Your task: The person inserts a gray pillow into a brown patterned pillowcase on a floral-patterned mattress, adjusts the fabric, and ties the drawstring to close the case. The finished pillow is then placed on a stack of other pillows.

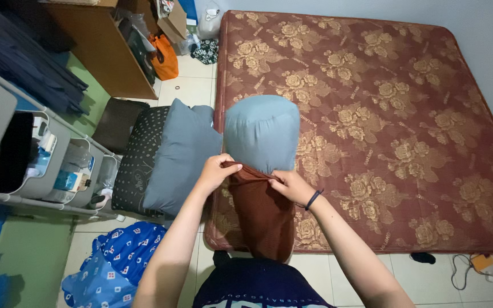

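Both hands grip the mouth of a brown pillowcase on a grey-blue bolster.

The bolster (262,132) stands on end at the near edge of the floral mattress (383,114), its lower part inside the brown pillowcase (263,214). The left hand (217,171) and right hand (291,185) sit either side, fingers (223,161) pinching the case's rim against the bolster. Left of the mattress lie a grey pillow (181,157) and dotted black pillow (138,162). The grey storage bins (58,171) hold small bottles and packets.
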